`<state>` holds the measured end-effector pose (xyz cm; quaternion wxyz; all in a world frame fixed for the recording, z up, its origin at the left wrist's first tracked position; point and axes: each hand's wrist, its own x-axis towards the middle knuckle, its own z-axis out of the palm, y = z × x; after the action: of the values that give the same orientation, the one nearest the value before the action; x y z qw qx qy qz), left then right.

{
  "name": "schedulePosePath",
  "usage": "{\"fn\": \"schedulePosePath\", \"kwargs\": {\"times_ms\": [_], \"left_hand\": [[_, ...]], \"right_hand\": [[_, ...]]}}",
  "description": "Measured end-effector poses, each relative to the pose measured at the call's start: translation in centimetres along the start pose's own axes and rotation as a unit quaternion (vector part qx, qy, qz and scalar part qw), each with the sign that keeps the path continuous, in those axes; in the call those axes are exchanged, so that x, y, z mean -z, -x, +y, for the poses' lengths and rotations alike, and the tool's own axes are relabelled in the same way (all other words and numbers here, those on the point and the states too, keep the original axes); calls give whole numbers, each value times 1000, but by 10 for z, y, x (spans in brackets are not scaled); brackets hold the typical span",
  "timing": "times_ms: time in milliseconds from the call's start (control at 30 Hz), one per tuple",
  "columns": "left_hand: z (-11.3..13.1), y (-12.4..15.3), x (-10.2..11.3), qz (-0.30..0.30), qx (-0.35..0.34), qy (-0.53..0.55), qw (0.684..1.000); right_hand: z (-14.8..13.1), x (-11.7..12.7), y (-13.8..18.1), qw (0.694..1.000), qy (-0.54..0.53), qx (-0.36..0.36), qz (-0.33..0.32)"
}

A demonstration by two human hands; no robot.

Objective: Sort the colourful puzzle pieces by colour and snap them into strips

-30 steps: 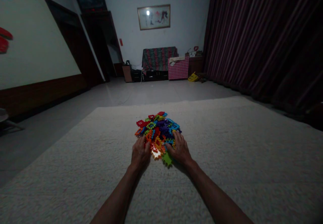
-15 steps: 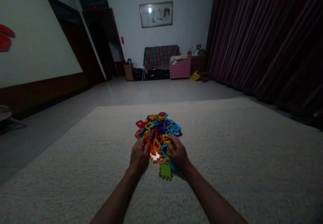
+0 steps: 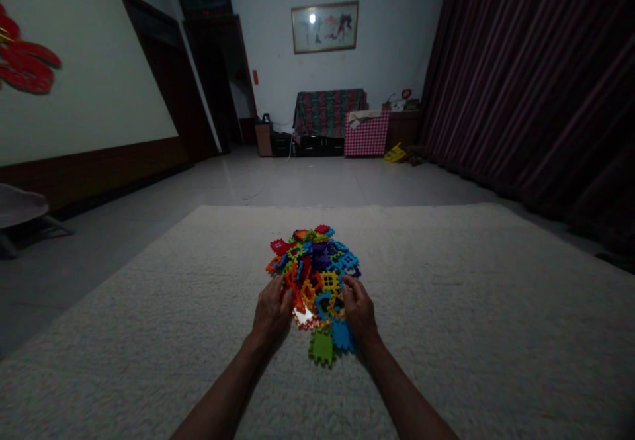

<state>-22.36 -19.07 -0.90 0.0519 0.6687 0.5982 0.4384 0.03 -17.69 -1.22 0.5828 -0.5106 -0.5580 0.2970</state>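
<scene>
A heap of colourful toothed plastic building pieces point(image 3: 320, 255) lies in front of me. My left hand point(image 3: 272, 309) rests against its left side, loosely curved, thumb apart from the fingers, beside orange pieces point(image 3: 294, 288). At the right side is my right hand point(image 3: 360, 304), its bent fingers touching the edge near a yellow window piece point(image 3: 330, 280); no piece shows in its grasp. Between the hands lie a blue piece with an opening point(image 3: 323, 304) and a shiny pale piece point(image 3: 304, 316). Nearer me are a green piece point(image 3: 322, 347) and a flat blue piece point(image 3: 342, 335). Some fingertips are hidden.
The heap sits on a pale textured cover point(image 3: 198, 281) whose far edge meets the tiled floor point(image 3: 317, 185). A dark curtain point(image 3: 520, 96) hangs at right. A low stand with a draped cloth point(image 3: 330, 112) is by the far wall; a grey seat point(image 3: 20, 207) stands left.
My right hand has drawn off the pieces to the heap's right side, uncovering more of the yellow and blue ones. My left hand stays at the left side. The view has turned slightly left.
</scene>
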Motion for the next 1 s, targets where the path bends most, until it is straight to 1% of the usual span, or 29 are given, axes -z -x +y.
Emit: {"fn": "schedulePosePath", "kwargs": {"times_ms": [200,367,500,667,767,867,1000], "left_hand": [[2,1,2,-5,2,3,1000],[-2,4,1,-13,9,9,1000],[-4,4,1,-22,7,10,1000],[-2,8,7,-29,3,11,1000],[-1,12,10,-21,4,15,1000],[-4,13,8,-12,12,18,1000],[-6,3,3,16,52,-11,998]], "right_hand": [[-4,5,4,1000,-11,1,-12],[-6,9,10,1000,-12,0,-17],[-10,8,13,999,5,20,-34],[-17,4,17,997,25,53,-51],[-20,4,19,996,35,61,-50],[-21,6,20,995,44,65,-56],[-18,6,18,995,51,69,-56]]}}
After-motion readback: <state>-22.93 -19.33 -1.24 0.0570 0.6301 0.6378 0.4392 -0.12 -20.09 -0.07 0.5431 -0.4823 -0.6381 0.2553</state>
